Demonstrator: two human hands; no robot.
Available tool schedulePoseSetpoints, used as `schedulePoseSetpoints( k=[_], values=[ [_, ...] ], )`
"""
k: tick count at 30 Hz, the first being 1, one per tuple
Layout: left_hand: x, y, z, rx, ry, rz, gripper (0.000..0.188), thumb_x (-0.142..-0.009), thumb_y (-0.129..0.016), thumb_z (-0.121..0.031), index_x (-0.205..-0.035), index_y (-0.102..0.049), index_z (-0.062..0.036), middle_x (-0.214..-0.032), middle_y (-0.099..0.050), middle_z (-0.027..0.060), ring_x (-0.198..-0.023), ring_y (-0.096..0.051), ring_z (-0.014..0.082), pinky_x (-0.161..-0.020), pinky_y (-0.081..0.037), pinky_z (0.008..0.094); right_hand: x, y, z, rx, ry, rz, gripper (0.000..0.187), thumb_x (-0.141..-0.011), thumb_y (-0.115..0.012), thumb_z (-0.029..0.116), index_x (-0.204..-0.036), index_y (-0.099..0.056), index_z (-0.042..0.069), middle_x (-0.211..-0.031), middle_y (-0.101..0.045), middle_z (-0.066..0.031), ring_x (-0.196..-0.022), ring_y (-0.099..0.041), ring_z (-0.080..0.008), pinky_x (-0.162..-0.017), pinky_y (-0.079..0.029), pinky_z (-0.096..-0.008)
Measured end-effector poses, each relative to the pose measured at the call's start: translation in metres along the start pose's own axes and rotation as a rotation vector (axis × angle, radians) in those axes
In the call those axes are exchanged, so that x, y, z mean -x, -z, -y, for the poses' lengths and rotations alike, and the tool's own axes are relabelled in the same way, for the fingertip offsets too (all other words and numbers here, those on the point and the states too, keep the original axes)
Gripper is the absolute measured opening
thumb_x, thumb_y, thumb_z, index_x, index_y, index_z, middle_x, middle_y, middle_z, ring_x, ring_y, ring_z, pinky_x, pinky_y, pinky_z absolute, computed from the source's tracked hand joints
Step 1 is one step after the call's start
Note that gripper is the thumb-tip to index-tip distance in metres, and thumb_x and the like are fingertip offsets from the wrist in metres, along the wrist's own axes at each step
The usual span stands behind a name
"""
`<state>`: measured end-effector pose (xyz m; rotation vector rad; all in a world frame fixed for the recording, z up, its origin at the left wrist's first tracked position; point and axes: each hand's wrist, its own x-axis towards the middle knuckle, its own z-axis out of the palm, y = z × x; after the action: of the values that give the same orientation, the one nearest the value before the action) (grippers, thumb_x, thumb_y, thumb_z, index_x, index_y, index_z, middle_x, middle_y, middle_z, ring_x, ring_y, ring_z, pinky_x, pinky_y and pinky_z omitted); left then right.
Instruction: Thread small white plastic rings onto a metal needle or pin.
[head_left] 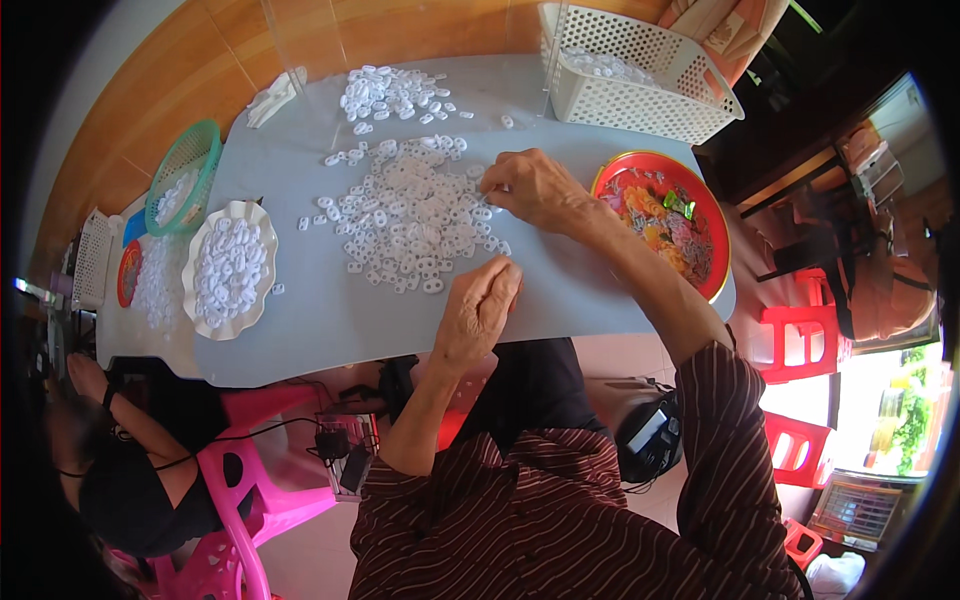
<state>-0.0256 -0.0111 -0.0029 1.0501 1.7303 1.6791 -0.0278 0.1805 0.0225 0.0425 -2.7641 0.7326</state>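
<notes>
Right hand (pixel 540 195): palm down, fingers bent, fingertips gathered at the right edge of the main heap; too small to tell whether it pinches a piece.
Left hand (pixel 478 308): loosely curled, side-on, just beside the heap's near right edge; contents hidden, cannot tell if it grips anything.
Main heap (pixel 412 215): small white oval plastic pieces with holes, spread loosely mid-table, left of the right hand, strays on its left.
Far heap (pixel 388 92): similar white pieces, smaller pile, beyond the main one.
Table (pixel 575 295): smooth grey top, rounded corners.
Tray (pixel 714 222): round, red, floral base, right side; holds small silvery bits plus a shiny green item (pixel 680 204).
Basket (pixel 645 108): white perforated plastic, far right, white pieces inside.
Dish (pixel 269 245): cream, scalloped rim, left side, full of white pieces.
Colander (pixel 212 152): green mesh plastic, far left, some white pieces inside.
Co-worker (pixel 150 500): near left, dark clothing, beside a pink plastic chair (pixel 262 500).
</notes>
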Motion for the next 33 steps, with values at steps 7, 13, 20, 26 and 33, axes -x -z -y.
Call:
schedulePoseSetpoints(
  k=[7,13,20,26,33],
  values=[
    [0.002,0.002,0.0,-0.009,-0.018,-0.011,0.029,-0.095,-0.042,-0.019,-0.074,-0.046,0.0011,-0.059,-0.041,0.0039,-0.057,-0.038,0.0114,-0.055,-0.036,0.0263,0.003,-0.003,0.009,0.162,-0.022,0.102,0.018,-0.074,-0.061,0.008,-0.091,-0.065,0.005,-0.087,-0.063,-0.0128,-0.082,-0.06,-0.0325,-0.074,-0.048,-0.0401],
    [0.0,0.0,-0.002,0.001,0.005,0.008,0.033,-0.095,-0.041,-0.022,-0.075,-0.049,0.002,-0.059,-0.043,0.0033,-0.059,-0.04,0.011,-0.058,-0.037,0.0257,-0.007,-0.002,0.014,0.19,-0.073,0.171,0.011,-0.074,-0.06,0.007,-0.084,-0.063,0.004,-0.088,-0.063,-0.0151,-0.085,-0.06,-0.0335,-0.075,-0.048,-0.0408],
    [-0.001,-0.002,0.001,0.041,-0.043,-0.022,0.03,-0.094,-0.041,-0.02,-0.073,-0.047,0.0013,-0.058,-0.042,0.0044,-0.055,-0.039,0.0104,-0.052,-0.035,0.0263,-0.026,0.013,0.029,0.205,-0.211,0.467,0.013,-0.068,-0.062,0.006,-0.081,-0.062,0.001,-0.083,-0.064,-0.0157,-0.086,-0.062,-0.0314,-0.074,-0.048,-0.0405],
    [-0.002,-0.002,0.001,0.04,-0.043,-0.009,0.032,-0.094,-0.042,-0.023,-0.073,-0.047,0.001,-0.059,-0.043,0.0039,-0.056,-0.04,0.0103,-0.054,-0.036,0.026,-0.007,0.006,0.013,0.111,-0.021,0.186,0.019,-0.067,-0.062,0.005,-0.086,-0.064,0.002,-0.083,-0.065,-0.0153,-0.079,-0.064,-0.0291,-0.071,-0.05,-0.0357],
    [-0.004,-0.003,-0.004,0.042,-0.02,-0.2,0.024,-0.092,-0.049,-0.024,-0.09,-0.053,-0.0001,-0.073,-0.053,0.003,-0.068,-0.048,0.0099,-0.063,-0.041,0.0248,0.036,0.024,0.045,-0.712,-0.475,-0.023,0.017,-0.082,-0.061,0.007,-0.097,-0.063,-0.001,-0.082,-0.066,-0.0058,-0.076,-0.063,-0.0112,-0.067,-0.048,-0.0228]
  ],
)
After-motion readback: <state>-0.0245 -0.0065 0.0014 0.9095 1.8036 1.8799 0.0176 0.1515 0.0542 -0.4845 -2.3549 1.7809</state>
